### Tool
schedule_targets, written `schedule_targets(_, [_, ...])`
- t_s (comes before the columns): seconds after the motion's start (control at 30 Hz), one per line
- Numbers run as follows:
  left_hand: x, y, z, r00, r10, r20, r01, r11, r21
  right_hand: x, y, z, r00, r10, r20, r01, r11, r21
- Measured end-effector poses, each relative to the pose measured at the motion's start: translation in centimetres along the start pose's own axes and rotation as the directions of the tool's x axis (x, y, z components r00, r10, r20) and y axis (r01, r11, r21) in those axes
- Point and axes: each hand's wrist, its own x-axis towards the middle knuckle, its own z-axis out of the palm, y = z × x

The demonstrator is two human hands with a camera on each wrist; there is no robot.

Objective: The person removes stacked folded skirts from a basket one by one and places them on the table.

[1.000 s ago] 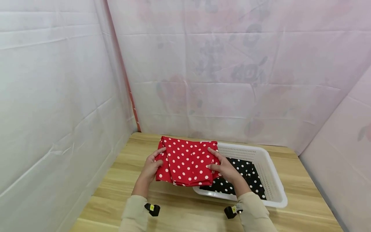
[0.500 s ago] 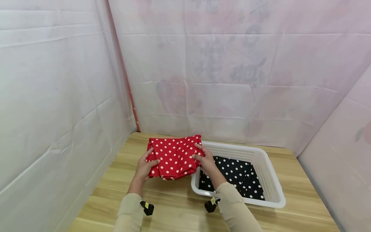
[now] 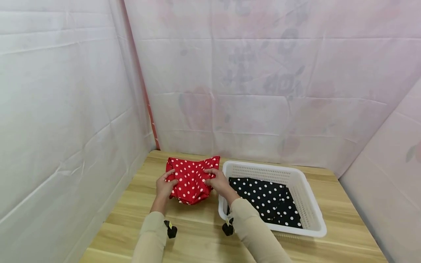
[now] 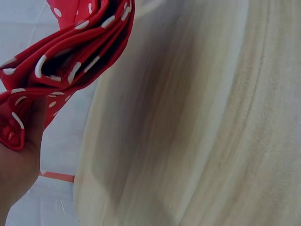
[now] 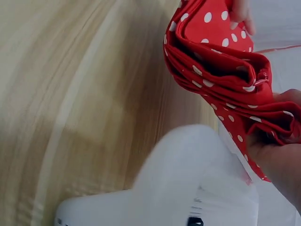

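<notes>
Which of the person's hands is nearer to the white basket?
The right hand: it grips the red cloth's right end, just left of the white basket. The left hand grips the opposite end, farther from it.

Left hand [image 3: 164, 187]: held over the tabletop [image 3: 131, 208], nearer its left edge; a pinch is formed by thumb [image 3: 173, 183] and fingers [image 3: 169, 172].
Right hand [image 3: 219, 181]: turned inward, likewise pinched.
Forearms [image 3: 159, 205]: covered by beige sleeves [image 3: 152, 233], extended toward the far edge, the right slanted leftward.

Count: red dotted cloth [image 3: 192, 177], one; black dotted cloth [image 3: 261, 195], at least one; white basket [image 3: 314, 208], one; wooden table [image 3: 197, 233], one; hands [image 3: 163, 187] [image 3: 219, 182], two; black wrist devices [image 3: 171, 231] [image 3: 227, 229], two.
</notes>
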Motion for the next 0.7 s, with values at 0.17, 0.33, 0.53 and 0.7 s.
schedule_targets(0.17, [1.6,0.7,1.0,1.0,-0.006,0.017,0.006,1.0,0.009,1.1,-0.6,-0.2,0.998,0.005,0.057,0.002,0.994,-0.112])
schedule_targets(0.33, [2.4,1.2,1.7,1.0,-0.006,0.001,0.006,0.997,0.077,2.0,0.0,-0.1,0.995,-0.01,0.099,0.031,0.978,-0.207])
schedule_targets(0.53, [2.5,0.6,2.3,0.999,0.042,-0.019,-0.037,0.981,0.192,2.3,1.1,0.7,0.997,-0.004,0.076,0.029,0.945,-0.327])
schedule_targets(0.7, [2.7,-0.8,2.5,1.0,0.025,-0.008,-0.022,0.972,0.233,1.6,1.0,1.3,0.99,0.05,0.133,0.009,0.913,-0.409])
